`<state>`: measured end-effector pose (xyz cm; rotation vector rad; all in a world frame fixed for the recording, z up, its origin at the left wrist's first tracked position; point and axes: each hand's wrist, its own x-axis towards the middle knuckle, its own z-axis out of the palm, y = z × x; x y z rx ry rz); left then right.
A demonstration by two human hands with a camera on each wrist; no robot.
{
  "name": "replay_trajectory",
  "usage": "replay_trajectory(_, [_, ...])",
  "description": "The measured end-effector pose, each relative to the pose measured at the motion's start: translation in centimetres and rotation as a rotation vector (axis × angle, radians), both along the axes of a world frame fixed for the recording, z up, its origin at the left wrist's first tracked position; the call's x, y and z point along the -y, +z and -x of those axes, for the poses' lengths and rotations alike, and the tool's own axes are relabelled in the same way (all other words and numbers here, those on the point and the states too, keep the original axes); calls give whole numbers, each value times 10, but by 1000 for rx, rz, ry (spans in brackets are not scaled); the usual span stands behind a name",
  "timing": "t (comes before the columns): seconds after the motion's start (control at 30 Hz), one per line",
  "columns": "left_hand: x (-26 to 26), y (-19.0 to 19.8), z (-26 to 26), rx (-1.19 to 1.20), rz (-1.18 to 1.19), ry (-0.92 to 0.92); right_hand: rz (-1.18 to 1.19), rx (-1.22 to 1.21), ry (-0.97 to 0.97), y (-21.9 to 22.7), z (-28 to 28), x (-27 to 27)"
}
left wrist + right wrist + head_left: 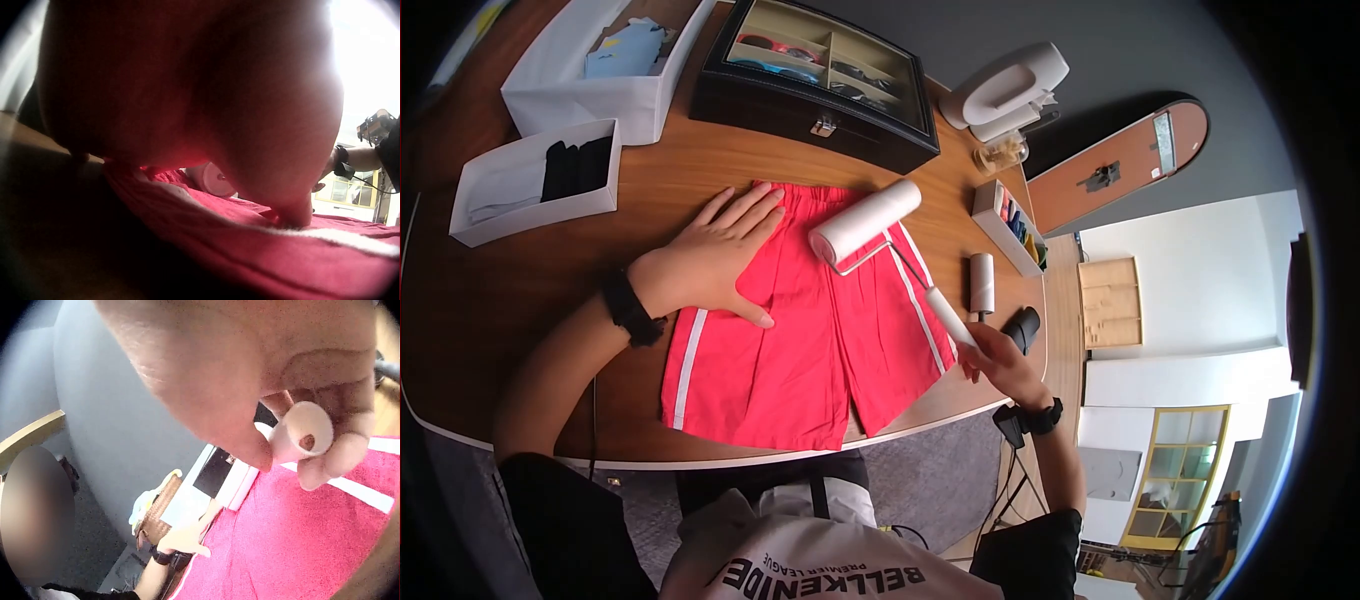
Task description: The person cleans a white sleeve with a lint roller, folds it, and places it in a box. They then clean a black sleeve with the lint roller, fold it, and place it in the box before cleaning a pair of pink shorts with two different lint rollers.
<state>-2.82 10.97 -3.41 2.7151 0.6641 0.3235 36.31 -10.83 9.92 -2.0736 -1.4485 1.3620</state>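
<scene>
Red shorts (790,350) with white side stripes lie spread flat on the wooden table. My left hand (718,258) rests on their left side near the waistband, fingers spread. In my right hand (1000,365) I grip the white handle (948,318) of a lint roller (868,222). Its white cylinder lies across the upper part of the shorts, right of the left hand. The right wrist view shows the handle's hollow end (306,431) between curled fingers and thumb. Seen from the left wrist, the roller's round end (215,180) shows beyond the palm.
A glasses case (820,85) with a clear lid stands at the back. White boxes (540,185) of folded cloth stand at the left. Along the right edge are a second roller (982,283), a narrow box (1010,230) of small colourful items and a black object (1022,328).
</scene>
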Motion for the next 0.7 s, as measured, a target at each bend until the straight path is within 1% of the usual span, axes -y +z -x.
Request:
replay_trajectory(0.13, [0,-2,-1,18,-14,-1,-34,-25,-42,-6,2,4])
replay_trajectory(0.2, [0,0,0,16,-10,-5,-2,27,-7,-6,-2,13])
replay_trajectory(0.33, [0,4,0,-16,4,-3,35,-27,-35,-6,-21,52])
replay_trajectory(0.4, [1,6,0,-17,13,-7,146,-10,-66,-2,-30,76])
replay_trajectory(0.47, [2,9,0,-27,26,-1,183,2,-96,3,-42,104])
replay_trajectory(0.53, [1,10,-1,-46,38,-11,290,149,-3,7,-53,129])
replay_trajectory(0.6, [1,10,-1,-52,42,-1,319,158,1,14,-56,146])
replay_trajectory(0.67, [1,12,0,-60,54,-9,415,154,-24,18,-63,160])
replay_trajectory(0.7, [1,12,0,-59,52,-9,416,154,-29,20,-63,164])
